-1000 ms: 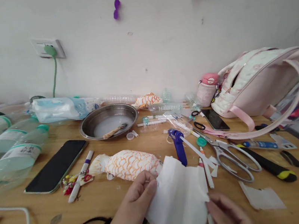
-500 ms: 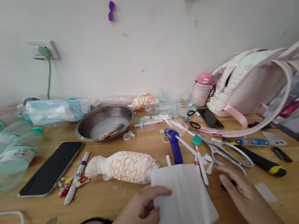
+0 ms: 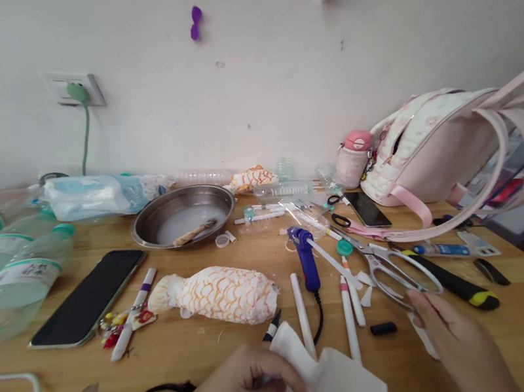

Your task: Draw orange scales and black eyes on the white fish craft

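Note:
My left hand (image 3: 245,387) is closed on a sheet of white paper (image 3: 351,384), which is folded up and curling at the near edge of the table. A black-tipped marker (image 3: 273,325) pokes out just beyond these fingers; whether the hand also holds it, I cannot tell. At the right, my right hand (image 3: 459,340) has its fingers closed on the near handle loop of the silver scissors (image 3: 396,271), which lie on the table. Beyond the paper lies a fish shape (image 3: 228,294) with orange scales drawn on white.
A blue glue gun (image 3: 307,261) and white markers (image 3: 302,312) lie mid-table, near a black cap (image 3: 383,329). Behind is a metal bowl (image 3: 148,230) with a brush. Left are a phone (image 3: 89,299) and plastic bottles (image 3: 21,280); right, a utility knife (image 3: 460,284) and pink bag (image 3: 448,146).
My right hand has moved to the scissors' handle. With my left hand the paper has come nearer and bent up, uncovering markers, the glue gun's cord and the black marker tip.

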{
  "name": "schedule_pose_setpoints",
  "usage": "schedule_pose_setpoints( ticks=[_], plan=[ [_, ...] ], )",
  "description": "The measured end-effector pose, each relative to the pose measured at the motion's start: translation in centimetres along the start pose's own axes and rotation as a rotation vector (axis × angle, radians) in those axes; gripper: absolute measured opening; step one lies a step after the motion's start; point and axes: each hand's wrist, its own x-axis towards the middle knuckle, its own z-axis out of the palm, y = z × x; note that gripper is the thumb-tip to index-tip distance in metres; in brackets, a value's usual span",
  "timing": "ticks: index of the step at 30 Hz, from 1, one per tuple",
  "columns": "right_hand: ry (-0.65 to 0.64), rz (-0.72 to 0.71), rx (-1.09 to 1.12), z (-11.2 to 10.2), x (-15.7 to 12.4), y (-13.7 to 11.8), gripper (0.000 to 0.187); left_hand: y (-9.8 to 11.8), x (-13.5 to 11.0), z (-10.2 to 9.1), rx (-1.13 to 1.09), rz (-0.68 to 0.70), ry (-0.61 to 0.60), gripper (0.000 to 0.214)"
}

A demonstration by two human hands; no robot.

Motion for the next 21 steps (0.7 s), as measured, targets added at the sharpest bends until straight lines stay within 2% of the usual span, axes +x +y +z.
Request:
schedule_pose_setpoints(
  ticks=[1, 2, 5, 10, 15, 18, 21],
  plan=[
    [-0.011, -0.017, -0.053, -0.2, 0.7, 0.2, 0.043, -0.1, -0.1, 0.0, -0.019, 0.008, 0.007, 0.029],
    [0.029, -0.081, -0.132, -0.2, 1.5, 0.5, 0.041, -0.3, -0.2, 0.0, -0.036, 0.017, 0.024, 0.029],
    [0.028, -0.097, -0.23, -0.1, 4.3, 1.1, 0.042, -0.9, -0.4, -0.2, -0.053, 0.029, 0.059, 0.028],
    [-0.165, -0.158, -0.322, 0.9, 7.0, 0.4, 0.028, -2.1, -0.5, -0.4, -0.121, 0.095, 0.09, 0.033],
    [-0.216, -0.134, -0.382, 0.4, 6.8, -1.1, 0.03, -2.8, -0.1, -0.2, -0.161, 0.106, 0.214, 0.034],
    [-0.205, -0.081, -0.404, -0.7, 6.1, -1.3, 0.034, -2.2, 0.2, -0.3, -0.206, 0.082, 0.315, 0.027],
    [-0.201, 0.001, -0.353, -2.0, 5.1, -0.6, 0.041, -1.1, 0.3, -0.4, -0.269, 0.145, 0.382, 0.021]
  ],
)
